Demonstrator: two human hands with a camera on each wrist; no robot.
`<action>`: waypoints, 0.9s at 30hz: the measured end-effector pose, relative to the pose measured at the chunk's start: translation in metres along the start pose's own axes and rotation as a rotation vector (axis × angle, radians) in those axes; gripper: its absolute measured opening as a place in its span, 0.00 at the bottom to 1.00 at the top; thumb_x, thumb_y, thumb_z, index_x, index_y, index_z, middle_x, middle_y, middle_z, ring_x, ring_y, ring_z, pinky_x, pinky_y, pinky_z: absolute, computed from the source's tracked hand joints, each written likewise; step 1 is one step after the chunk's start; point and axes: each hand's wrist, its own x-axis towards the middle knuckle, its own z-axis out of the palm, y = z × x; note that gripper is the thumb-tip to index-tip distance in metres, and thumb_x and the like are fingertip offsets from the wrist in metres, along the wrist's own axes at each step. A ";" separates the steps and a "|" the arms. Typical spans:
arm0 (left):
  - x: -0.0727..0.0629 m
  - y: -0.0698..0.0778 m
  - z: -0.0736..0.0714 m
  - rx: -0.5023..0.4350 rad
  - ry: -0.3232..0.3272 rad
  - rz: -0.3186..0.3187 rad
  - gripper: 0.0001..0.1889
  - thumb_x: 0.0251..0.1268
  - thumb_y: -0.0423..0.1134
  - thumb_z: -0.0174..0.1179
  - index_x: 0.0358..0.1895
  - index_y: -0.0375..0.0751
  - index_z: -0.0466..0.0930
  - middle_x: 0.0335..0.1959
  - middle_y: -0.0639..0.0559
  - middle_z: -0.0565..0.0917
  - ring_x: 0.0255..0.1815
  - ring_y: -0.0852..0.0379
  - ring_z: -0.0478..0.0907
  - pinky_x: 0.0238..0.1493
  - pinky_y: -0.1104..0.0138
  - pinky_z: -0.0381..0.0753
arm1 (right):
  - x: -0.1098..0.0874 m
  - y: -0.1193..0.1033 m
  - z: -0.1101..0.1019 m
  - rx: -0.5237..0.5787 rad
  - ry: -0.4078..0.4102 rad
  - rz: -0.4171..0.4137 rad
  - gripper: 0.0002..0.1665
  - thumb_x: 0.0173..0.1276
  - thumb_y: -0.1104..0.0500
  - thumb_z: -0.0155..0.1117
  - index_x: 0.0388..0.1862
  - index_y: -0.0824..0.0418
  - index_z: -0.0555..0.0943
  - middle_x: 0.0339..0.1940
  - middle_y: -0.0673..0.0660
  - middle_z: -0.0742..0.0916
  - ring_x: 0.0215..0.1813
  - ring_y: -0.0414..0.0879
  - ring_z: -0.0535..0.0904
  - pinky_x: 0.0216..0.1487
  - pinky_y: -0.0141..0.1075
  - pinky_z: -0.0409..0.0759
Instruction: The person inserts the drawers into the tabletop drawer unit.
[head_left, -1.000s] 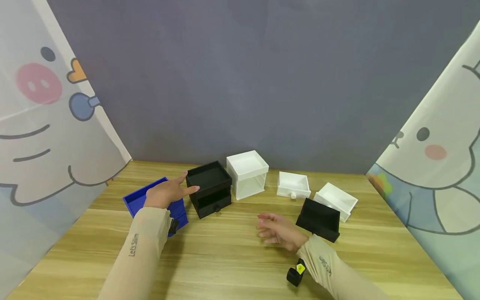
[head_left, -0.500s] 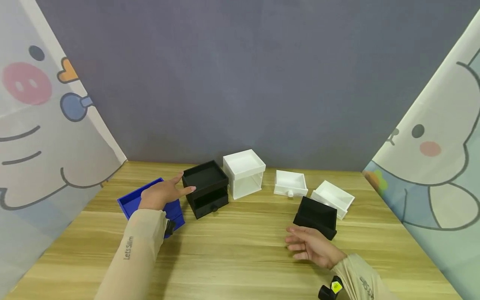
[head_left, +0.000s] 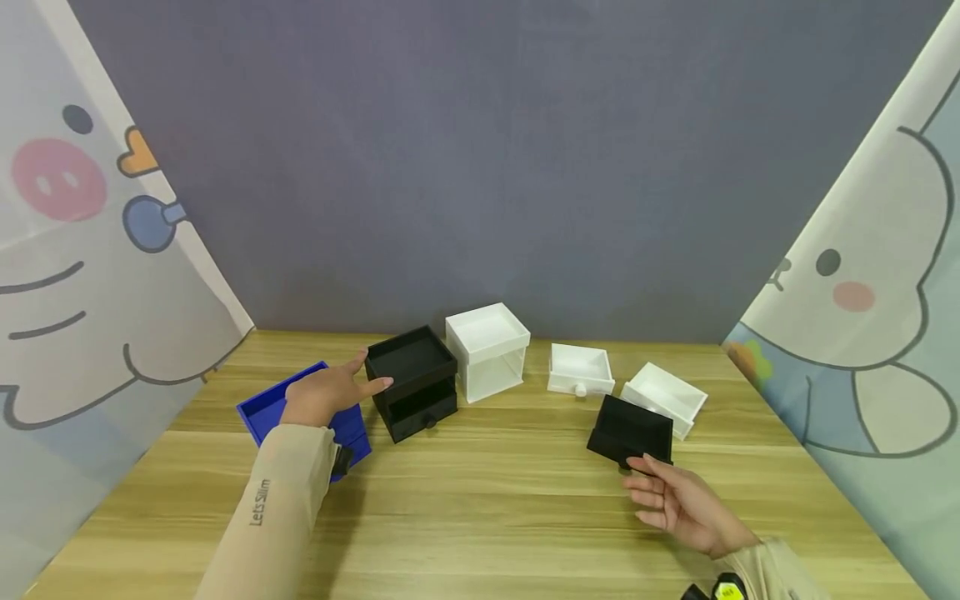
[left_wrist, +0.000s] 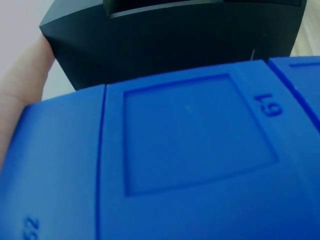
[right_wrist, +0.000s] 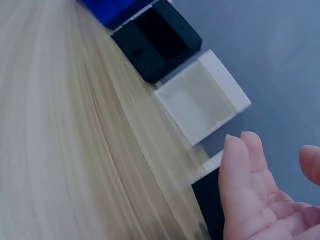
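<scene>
My left hand (head_left: 321, 397) reaches over a blue box (head_left: 264, 410) with the thumb and index finger spread along the left side of a small black cabinet (head_left: 411, 360). The cabinet's upper slot stands hollow above a lower drawer with a knob. Recessed panels and the number 61 show on the blue box (left_wrist: 190, 145) in the left wrist view. At right, a loose black drawer (head_left: 633, 427) lies on the table. My right hand (head_left: 686, 510) is at its front edge, fingers loosely extended and overlapping the edge in the head view; the right palm (right_wrist: 255, 205) holds nothing.
A white cabinet (head_left: 487, 337) with a hollow front stands beside the black one. Farther right are two white drawers, one with its knob forward (head_left: 581, 368) and one angled (head_left: 667, 393) behind the black drawer. A grey wall (head_left: 480, 167) rises behind the wooden table (head_left: 450, 517).
My right hand has moved from the middle of the table rightward to the front of the black drawer. My left hand stays at the black cabinet.
</scene>
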 end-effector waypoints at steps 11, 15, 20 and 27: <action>-0.002 -0.003 -0.001 -0.011 0.015 0.032 0.50 0.58 0.78 0.40 0.78 0.53 0.39 0.16 0.48 0.72 0.17 0.57 0.56 0.24 0.64 0.53 | 0.003 0.011 -0.016 0.028 0.047 0.082 0.22 0.81 0.52 0.37 0.48 0.55 0.81 0.42 0.53 0.88 0.44 0.40 0.84 0.45 0.33 0.80; -0.003 -0.003 0.000 -0.027 -0.001 0.029 0.51 0.58 0.78 0.40 0.78 0.54 0.38 0.20 0.46 0.76 0.21 0.54 0.64 0.26 0.62 0.56 | 0.008 0.011 -0.017 0.053 0.117 0.062 0.21 0.81 0.51 0.39 0.45 0.57 0.80 0.39 0.54 0.88 0.41 0.41 0.85 0.44 0.33 0.80; -0.002 -0.004 0.001 -0.012 0.004 0.027 0.50 0.59 0.77 0.40 0.78 0.54 0.38 0.18 0.47 0.74 0.18 0.56 0.59 0.25 0.63 0.55 | 0.015 0.012 -0.017 0.091 0.122 0.068 0.20 0.80 0.50 0.40 0.43 0.58 0.79 0.38 0.55 0.88 0.41 0.42 0.85 0.45 0.33 0.80; 0.001 -0.004 0.003 -0.016 0.012 0.033 0.50 0.59 0.77 0.40 0.78 0.55 0.39 0.14 0.48 0.71 0.14 0.59 0.51 0.22 0.66 0.52 | 0.023 0.015 -0.017 0.103 0.152 0.054 0.23 0.79 0.48 0.41 0.41 0.57 0.82 0.36 0.54 0.88 0.40 0.42 0.85 0.45 0.32 0.79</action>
